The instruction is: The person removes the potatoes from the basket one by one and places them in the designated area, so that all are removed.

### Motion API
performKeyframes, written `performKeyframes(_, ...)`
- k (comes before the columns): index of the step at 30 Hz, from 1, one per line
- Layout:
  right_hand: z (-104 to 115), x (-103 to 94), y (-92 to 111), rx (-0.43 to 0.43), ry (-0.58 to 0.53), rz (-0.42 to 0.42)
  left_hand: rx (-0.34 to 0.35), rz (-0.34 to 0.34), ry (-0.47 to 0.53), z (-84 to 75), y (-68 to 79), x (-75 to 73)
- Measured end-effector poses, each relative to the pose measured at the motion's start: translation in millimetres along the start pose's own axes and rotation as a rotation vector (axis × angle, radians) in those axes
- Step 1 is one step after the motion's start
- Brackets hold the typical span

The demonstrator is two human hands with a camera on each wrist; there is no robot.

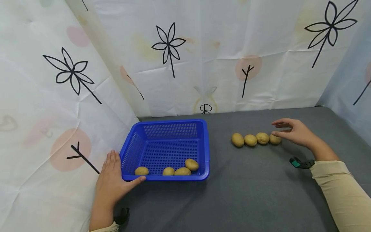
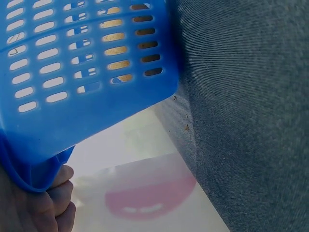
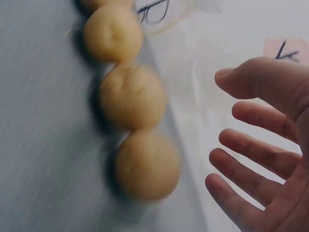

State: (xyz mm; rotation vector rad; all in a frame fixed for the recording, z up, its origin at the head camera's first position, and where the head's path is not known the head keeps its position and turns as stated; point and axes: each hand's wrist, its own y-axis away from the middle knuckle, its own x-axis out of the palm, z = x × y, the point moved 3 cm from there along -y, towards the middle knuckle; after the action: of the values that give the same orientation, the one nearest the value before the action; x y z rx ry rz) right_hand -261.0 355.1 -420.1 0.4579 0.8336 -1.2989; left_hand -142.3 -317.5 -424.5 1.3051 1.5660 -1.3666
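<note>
Left hand: at the lower left of the head frame, the left hand (image 1: 111,180) lies along the basket's left side, fingers straight and close together, thumb stretched out to the near rim; it is well apart from the row.
Basket: left of centre, the blue basket (image 1: 168,178) sits on the grey table (image 1: 246,193), its mesh floor showing.
Potatoes inside: four, the potatoes in the basket (image 1: 192,164) lying along its near side, three low by the rim and one a little higher at right.
Right hand: right of centre, the right hand (image 1: 295,130) is spread and loosely bent, thumb apart from the fingers, holding nothing.
Rightmost potato: just left of and below that hand, the rightmost potato (image 1: 275,140) is partly covered by the thumb tip; the right wrist view shows a gap between them. It looks nearly round there, so its long axis cannot be told.
Row: the row of potatoes (image 1: 262,138), four in all, runs leftward from the right hand, clearly the nearer one.
Cloth: behind, the printed cloth (image 1: 208,71) fills the upper frame.
</note>
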Motion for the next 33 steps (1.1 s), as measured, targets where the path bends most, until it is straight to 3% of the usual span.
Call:
performKeyframes(8,58,-0.7,-39,-0.098,-0.090,0.029,-0.015,0.004,0.001,1.3,0.7,-2.6)
performKeyframes(16,138,30.3,-99,-0.281,-0.201,0.124,-0.019,0.019,0.001,-1.3,0.8,-4.3)
performKeyframes(24,240,93.3,-148,-0.519,-0.363,0.267,-0.030,0.037,0.008,-1.2,3.8,-4.2)
performKeyframes(28,277,129.8,-165,-0.553,-0.400,0.367,-0.027,0.022,0.013,0.1,4.1,-1.5)
performKeyframes(33,304,176.3,-182,-0.551,-0.424,0.478,-0.022,0.010,0.011,0.3,3.8,1.1)
